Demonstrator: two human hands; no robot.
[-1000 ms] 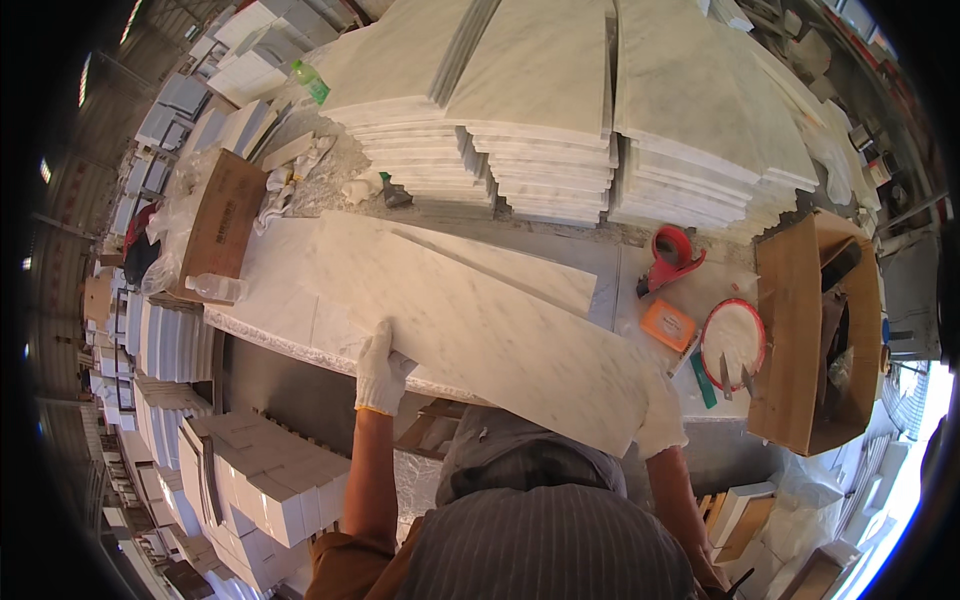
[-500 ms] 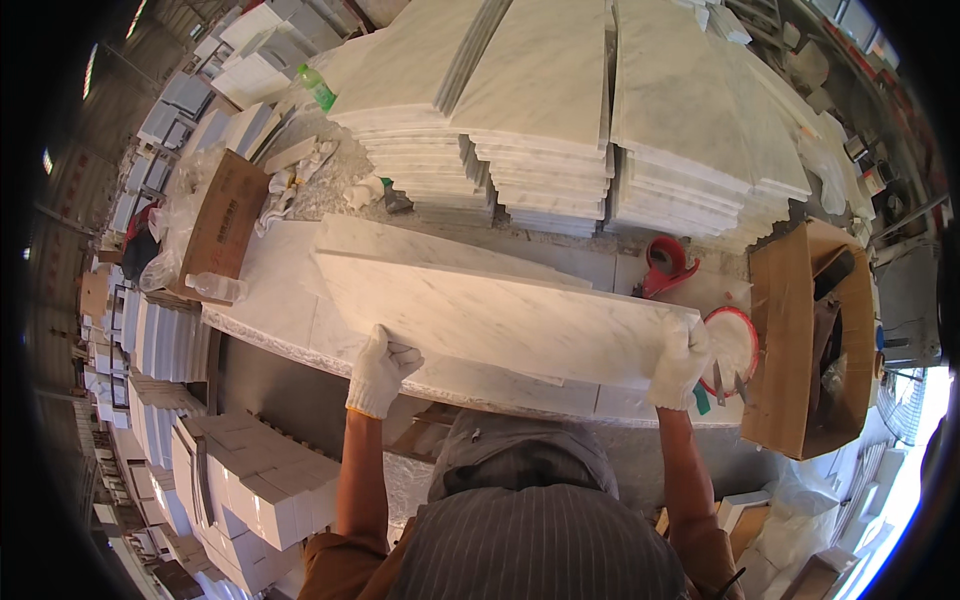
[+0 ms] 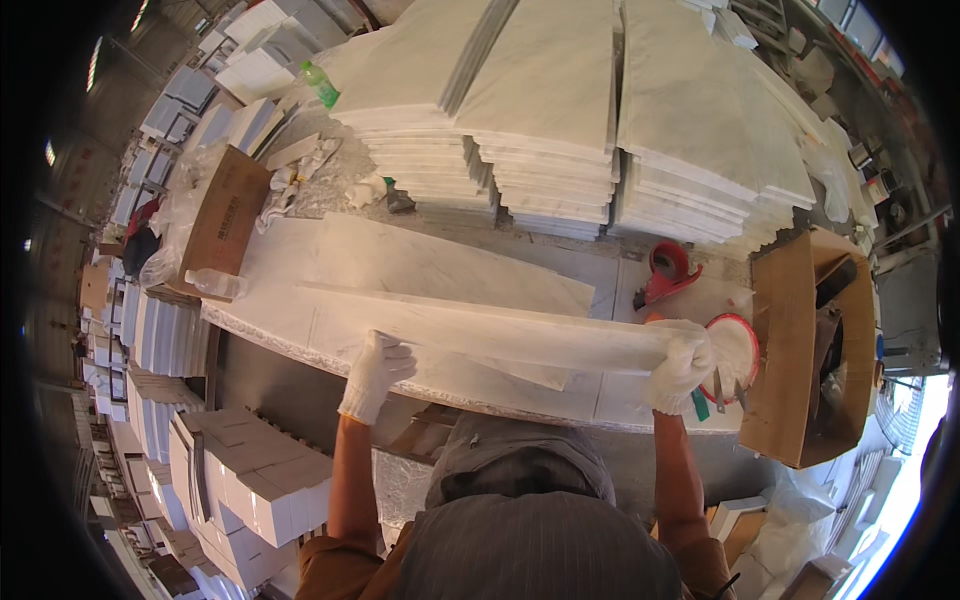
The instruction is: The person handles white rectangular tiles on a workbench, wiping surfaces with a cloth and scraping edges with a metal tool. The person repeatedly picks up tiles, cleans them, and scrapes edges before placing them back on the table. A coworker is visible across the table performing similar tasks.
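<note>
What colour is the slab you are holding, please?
White with faint grey veining, the slab shows best in the head view.

Both bare forearms reach up from the lower edge, well apart and roughly parallel. The left hand (image 3: 375, 373), in a white glove, is curled with fingers closed in a grip. The right hand (image 3: 681, 372), gloved too, is clenched likewise, at about the same height.

Cartons around our bench

To our right an open brown cardboard box (image 3: 800, 350) stands on end (its inside too dark to read); at far left a flat brown carton (image 3: 228, 215) lies wrapped in clear film. We see no labels, signs or screens.
</note>
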